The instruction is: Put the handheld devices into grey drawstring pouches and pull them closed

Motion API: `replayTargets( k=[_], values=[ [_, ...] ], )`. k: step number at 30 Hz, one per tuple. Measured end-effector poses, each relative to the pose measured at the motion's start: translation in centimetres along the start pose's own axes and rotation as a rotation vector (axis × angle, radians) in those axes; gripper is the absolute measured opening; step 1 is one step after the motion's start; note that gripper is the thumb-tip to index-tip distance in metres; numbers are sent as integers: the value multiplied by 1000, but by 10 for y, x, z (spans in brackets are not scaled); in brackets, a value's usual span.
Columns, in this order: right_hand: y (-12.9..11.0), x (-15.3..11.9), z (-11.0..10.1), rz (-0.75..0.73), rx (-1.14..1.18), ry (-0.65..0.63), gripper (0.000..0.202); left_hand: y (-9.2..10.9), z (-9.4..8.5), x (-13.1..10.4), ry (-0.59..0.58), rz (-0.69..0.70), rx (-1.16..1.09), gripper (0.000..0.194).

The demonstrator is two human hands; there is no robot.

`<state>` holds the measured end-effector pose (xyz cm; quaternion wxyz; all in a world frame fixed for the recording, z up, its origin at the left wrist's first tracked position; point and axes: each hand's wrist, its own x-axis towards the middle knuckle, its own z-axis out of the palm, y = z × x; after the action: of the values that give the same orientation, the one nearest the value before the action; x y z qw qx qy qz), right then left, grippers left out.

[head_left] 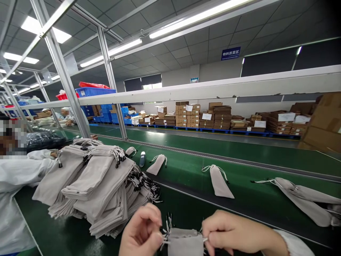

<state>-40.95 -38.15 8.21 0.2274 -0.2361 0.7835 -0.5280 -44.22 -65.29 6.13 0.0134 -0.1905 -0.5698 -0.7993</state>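
Note:
At the bottom centre is a grey drawstring pouch (185, 242), its top edge up and its lower part cut off by the frame. My left hand (145, 231) pinches white cords at the pouch's left side. On the other side, my right hand (226, 231) is closed on the cord at the pouch's right top corner. Several black-tipped cord ends stick up behind the pouch. A large heap of grey pouches (98, 185) lies on the green table to the left of my hands.
Pouches (220, 181) and a dark bottle-like item (142, 159) lie on the green conveyor (186, 163) beyond my hands. A person in a white sleeve (16, 192) is at the left. Metal posts and a white rail cross ahead. Cartons (323, 122) stand at the right.

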Motion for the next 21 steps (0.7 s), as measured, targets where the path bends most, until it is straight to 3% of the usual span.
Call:
replayTargets(
  k=[3, 5, 8, 11, 15, 17, 19, 21],
  values=[
    [-12, -23, -10, -79, 11, 115, 45, 1, -12, 7, 224, -93, -7, 40],
    [-16, -31, -12, -75, 91, 209, 48, -3, -14, 11, 250, -132, -5, 45],
    [-15, -34, -14, -79, 337, 348, 45, -19, -5, 11, 133, -101, 18, 47],
    [-13, -37, -25, -151, 479, 683, 40, -37, 5, 7, 16, -105, 151, 40],
    [-14, -47, -48, -291, 249, 1324, 27, -53, 4, 4, -120, -128, 594, 17],
    [-9, -49, -58, -278, 7, 1522, 26, -58, 1, 4, -217, -79, 770, 14],
    [3, -47, -68, -213, -179, 1546, 33, -61, -1, 5, -300, -38, 859, 15],
    [18, -40, -77, -147, -279, 1440, 43, -63, -1, 4, -342, -7, 900, 17]
  ],
)
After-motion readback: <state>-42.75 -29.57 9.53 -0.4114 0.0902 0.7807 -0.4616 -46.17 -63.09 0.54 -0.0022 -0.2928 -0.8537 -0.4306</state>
